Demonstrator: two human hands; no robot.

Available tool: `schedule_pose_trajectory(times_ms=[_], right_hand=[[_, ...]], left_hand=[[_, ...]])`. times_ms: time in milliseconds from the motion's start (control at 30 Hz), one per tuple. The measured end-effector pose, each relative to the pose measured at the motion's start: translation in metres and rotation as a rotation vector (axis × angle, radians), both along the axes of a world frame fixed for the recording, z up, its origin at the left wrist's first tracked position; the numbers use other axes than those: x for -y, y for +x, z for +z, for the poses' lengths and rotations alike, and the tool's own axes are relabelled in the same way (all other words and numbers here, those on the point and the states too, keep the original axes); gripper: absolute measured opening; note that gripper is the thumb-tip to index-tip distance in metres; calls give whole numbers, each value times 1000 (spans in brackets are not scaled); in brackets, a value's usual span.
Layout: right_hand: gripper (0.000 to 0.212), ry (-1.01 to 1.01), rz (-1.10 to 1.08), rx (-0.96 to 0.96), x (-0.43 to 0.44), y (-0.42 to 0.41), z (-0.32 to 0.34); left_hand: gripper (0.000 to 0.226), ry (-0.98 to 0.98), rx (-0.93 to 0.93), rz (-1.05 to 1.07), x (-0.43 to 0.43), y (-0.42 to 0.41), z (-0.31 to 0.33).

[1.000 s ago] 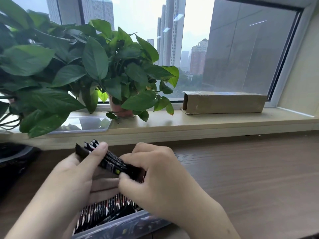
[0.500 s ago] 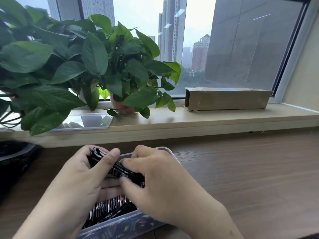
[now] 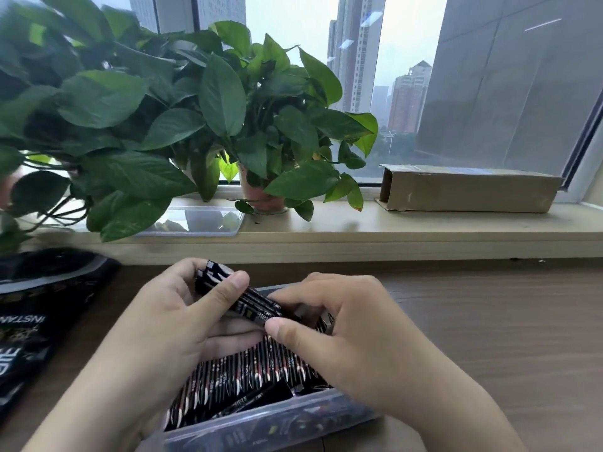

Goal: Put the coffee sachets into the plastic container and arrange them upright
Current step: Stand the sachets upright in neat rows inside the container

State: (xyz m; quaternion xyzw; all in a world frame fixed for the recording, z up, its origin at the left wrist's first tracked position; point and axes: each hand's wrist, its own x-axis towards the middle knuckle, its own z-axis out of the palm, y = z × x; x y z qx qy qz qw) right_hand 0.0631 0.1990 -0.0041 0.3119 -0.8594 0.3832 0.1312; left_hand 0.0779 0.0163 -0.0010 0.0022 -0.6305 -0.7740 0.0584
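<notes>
Both hands hold a small bundle of black coffee sachets (image 3: 251, 305) just above the clear plastic container (image 3: 277, 422) at the table's near edge. My left hand (image 3: 169, 327) grips the bundle's far end, thumb on top. My right hand (image 3: 352, 337) pinches the near end between thumb and fingers. Inside the container a row of black sachets (image 3: 241, 376) stands on edge, leaning, and a few lie flat near the front wall. My hands hide the container's far part.
A black coffee bag (image 3: 36, 314) lies on the wooden table at the left. On the window sill behind stand a leafy potted plant (image 3: 261, 190), a clear lid (image 3: 195, 221) and a long cardboard box (image 3: 466, 190). Bare tabletop (image 3: 489, 321) stretches to the right.
The bundle came down closer to the container and my hands shifted their grip on it slightly. The view tilted down a little, bringing the black bag into sight.
</notes>
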Motion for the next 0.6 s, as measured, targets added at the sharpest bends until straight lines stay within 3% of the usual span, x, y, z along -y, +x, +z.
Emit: schedule_pose_trajectory(times_ms=[133, 267, 367, 500, 600], right_hand=[[30, 11, -27, -22, 3, 0, -2], [20, 19, -63, -91, 8, -1, -4], [11, 11, -80, -62, 3, -1, -1], [9, -66, -212, -37, -16, -10, 2], [7, -141, -316, -24, -23, -19, 0]], left_hand=[[22, 59, 2, -12, 0, 2, 0], [23, 65, 7, -21, -1, 2, -2], [34, -35, -1, 52, 6, 0, -1], [9, -423, -162, 271, 29, -2, -3], [13, -764, -250, 103, 37, 4, -4]])
